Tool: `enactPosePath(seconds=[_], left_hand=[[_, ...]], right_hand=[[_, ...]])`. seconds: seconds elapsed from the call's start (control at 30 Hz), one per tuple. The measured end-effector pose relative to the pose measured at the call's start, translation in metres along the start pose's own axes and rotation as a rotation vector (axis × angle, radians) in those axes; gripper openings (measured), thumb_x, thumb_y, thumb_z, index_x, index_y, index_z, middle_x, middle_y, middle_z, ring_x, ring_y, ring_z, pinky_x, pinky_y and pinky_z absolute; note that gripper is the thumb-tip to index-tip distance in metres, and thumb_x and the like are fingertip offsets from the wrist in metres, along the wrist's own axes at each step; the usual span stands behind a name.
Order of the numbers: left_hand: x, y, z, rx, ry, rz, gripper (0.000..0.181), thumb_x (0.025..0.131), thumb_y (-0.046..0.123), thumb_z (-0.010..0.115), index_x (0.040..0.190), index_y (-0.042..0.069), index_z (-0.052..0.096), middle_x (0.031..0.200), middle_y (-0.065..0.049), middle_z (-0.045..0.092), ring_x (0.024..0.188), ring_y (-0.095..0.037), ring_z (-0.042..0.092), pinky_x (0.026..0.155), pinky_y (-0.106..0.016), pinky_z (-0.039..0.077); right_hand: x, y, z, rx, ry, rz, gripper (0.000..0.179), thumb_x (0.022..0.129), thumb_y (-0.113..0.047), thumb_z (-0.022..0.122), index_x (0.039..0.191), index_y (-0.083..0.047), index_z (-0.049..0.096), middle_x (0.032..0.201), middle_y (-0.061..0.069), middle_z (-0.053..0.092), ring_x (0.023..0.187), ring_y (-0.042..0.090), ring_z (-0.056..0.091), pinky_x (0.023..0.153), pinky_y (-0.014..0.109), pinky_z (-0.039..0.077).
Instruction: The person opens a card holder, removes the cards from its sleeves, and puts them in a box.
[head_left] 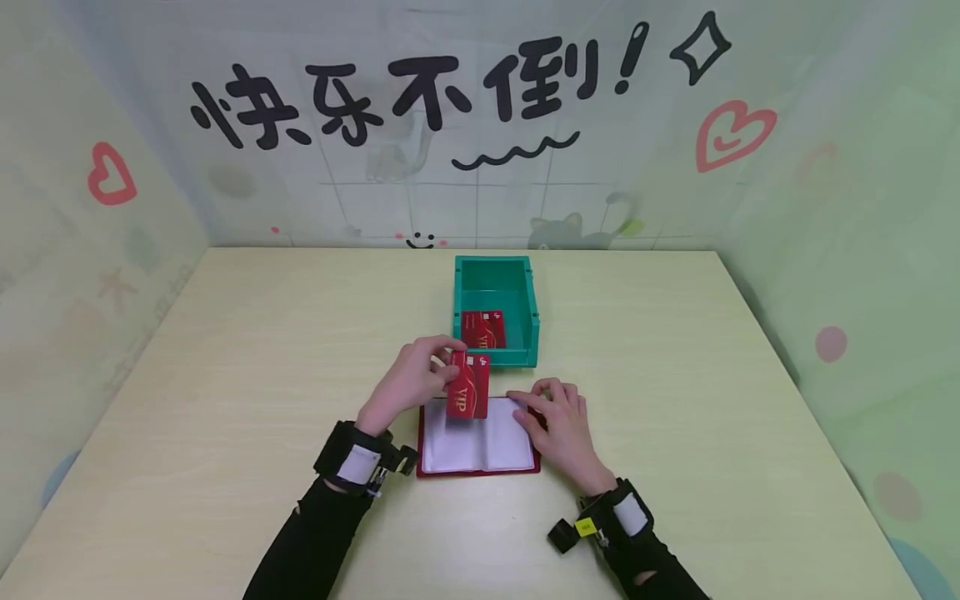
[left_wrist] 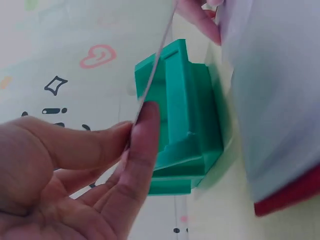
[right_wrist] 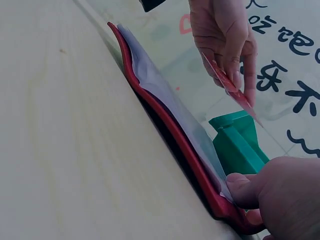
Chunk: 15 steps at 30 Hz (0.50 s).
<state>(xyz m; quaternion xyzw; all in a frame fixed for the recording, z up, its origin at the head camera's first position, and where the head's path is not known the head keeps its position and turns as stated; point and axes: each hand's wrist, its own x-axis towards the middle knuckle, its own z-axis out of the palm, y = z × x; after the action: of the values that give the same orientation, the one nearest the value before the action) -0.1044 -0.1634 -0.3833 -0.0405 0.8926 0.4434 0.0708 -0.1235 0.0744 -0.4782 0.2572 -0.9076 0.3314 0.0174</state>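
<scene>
My left hand (head_left: 415, 375) pinches a red VIP card (head_left: 468, 398) between thumb and fingers, held upright over the open red-covered booklet (head_left: 453, 450). In the left wrist view the card (left_wrist: 156, 62) shows as a thin edge. The booklet lies spread with its pale, sleeve-like pages facing up. At its right side my right hand (head_left: 561, 425) grips the edge; the right wrist view shows the thumb (right_wrist: 242, 187) on the pages and a finger by the red cover (right_wrist: 172, 132). Another red VIP card (head_left: 483, 327) lies in the green bin (head_left: 534, 333).
The green bin stands just beyond the booklet on the light wooden table (head_left: 300, 333). A printed backdrop (head_left: 337, 200) closes off the table's back and both sides. Black straps with small cameras (head_left: 356, 462) sit on both wrists.
</scene>
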Motion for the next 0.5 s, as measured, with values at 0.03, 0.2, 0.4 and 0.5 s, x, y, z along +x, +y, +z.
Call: enactPosePath(seconds=[0.03,0.2,0.4,0.5], left_hand=[[0.002,0.001,0.002,-0.008,0.020,0.011,0.037,0.095,0.007,0.066,0.132,0.006,0.062,0.106,-0.017,0.064,0.084,-0.023,0.066,0.067,-0.029,0.057],[0.015,0.004,0.008,-0.031,0.128,0.095,0.037,0.095,0.007,0.066,0.132,0.007,0.062,0.106,-0.015,0.065,0.083,-0.024,0.066,0.069,-0.029,0.057],[0.034,0.008,0.016,0.006,0.230,0.241,0.038,0.097,0.004,0.062,0.135,0.006,0.058,0.117,-0.016,0.067,0.086,-0.025,0.063,0.075,-0.032,0.057],[0.045,0.014,0.017,0.060,0.276,0.303,0.039,0.098,0.001,0.059,0.136,0.006,0.055,0.124,-0.016,0.066,0.096,-0.027,0.062,0.084,-0.037,0.058]], right_hand=[[0.000,0.000,0.000,0.002,-0.005,0.002,0.031,0.092,-0.019,0.073,0.122,-0.016,0.073,0.111,0.010,0.053,0.115,0.031,0.041,0.093,0.048,0.035],[0.001,-0.001,0.000,0.014,-0.008,0.005,0.031,0.092,-0.020,0.073,0.122,-0.015,0.073,0.111,0.010,0.053,0.115,0.031,0.041,0.093,0.047,0.035],[0.001,-0.002,-0.001,0.009,0.004,-0.016,0.029,0.091,-0.018,0.073,0.120,-0.015,0.074,0.109,0.010,0.053,0.112,0.032,0.041,0.091,0.047,0.033],[0.000,-0.002,-0.002,0.003,0.004,-0.017,0.028,0.092,-0.018,0.073,0.119,-0.015,0.075,0.108,0.010,0.053,0.111,0.032,0.041,0.090,0.046,0.032]])
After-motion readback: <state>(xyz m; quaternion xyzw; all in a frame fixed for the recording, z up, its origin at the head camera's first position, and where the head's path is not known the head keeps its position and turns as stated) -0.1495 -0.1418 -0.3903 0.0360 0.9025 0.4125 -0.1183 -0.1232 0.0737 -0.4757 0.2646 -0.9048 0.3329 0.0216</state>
